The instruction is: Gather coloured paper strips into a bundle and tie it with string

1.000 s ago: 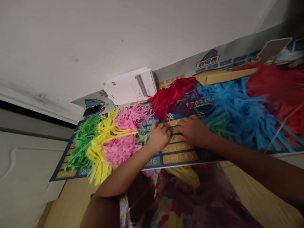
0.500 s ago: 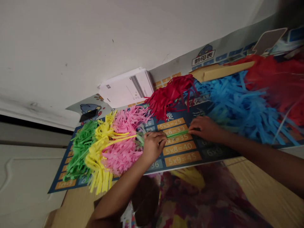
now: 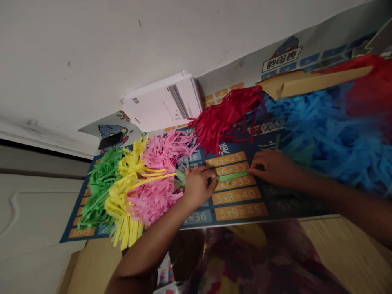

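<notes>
- Near the counter's (image 3: 352, 253) front edge, on the multiplication mat (image 3: 239, 210), one green strip (image 3: 234, 176) is lying flat, thin, straight and bright, stretching across the orange sum boxes.
- Two hands are holding it. The left hand (image 3: 199, 185) is curling shut around its left end, and the right hand (image 3: 274, 167) is pinching its right end with fingers drawn together.
- Toward the mat's left end, three fringed bundles are lying side by side: one green bundle (image 3: 101, 188), one yellow bundle (image 3: 125, 192) and one pink bundle (image 3: 159, 175).
- Along the back edge, one red bundle (image 3: 226, 116), one blue heap (image 3: 324, 130), one white paper stack (image 3: 162, 104) and one black phone (image 3: 110, 140) are resting.
</notes>
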Demonstrator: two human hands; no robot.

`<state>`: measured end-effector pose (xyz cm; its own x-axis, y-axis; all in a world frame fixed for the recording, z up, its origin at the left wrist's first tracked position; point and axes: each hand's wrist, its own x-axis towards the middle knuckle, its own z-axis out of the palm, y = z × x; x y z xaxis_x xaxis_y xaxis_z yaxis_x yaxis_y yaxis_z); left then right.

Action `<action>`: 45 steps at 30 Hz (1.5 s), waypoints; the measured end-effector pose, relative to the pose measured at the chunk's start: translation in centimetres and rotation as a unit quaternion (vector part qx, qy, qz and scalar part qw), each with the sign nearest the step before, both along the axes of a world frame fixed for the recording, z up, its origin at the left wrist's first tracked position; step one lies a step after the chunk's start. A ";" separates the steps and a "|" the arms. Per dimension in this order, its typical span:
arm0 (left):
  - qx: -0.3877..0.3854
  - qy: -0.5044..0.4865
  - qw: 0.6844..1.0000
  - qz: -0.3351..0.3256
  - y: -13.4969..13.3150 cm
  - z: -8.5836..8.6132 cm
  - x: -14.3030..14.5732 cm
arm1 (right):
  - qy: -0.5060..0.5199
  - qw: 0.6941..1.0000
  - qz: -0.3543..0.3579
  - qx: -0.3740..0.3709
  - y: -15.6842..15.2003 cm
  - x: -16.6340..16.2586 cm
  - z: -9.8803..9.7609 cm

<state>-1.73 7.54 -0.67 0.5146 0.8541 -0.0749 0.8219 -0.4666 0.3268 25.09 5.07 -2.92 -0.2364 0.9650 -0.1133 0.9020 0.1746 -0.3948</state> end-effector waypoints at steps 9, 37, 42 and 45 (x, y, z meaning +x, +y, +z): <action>0.048 0.033 0.997 -0.058 0.3 0.8 0.4 | -0.071 0.996 0.036 0.048 -0.1 -0.9 1.6; 0.246 0.000 0.957 -0.151 -1.1 -1.8 -0.3 | -0.099 0.944 0.146 0.278 -1.4 -2.0 -0.7; 0.142 -0.072 0.986 -0.060 -0.9 -1.9 -1.2 | -0.026 0.973 0.102 0.207 -0.7 -0.1 -1.8; 0.102 -0.091 0.991 -0.013 -0.6 -1.8 -0.9 | 0.028 0.990 0.073 0.114 0.2 0.2 -1.6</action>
<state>-2.60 6.90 -2.47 0.5260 0.8280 0.1941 0.7447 -0.5587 0.3651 25.25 5.24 -4.55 -0.3750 0.9192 0.1203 0.8382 0.3916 -0.3794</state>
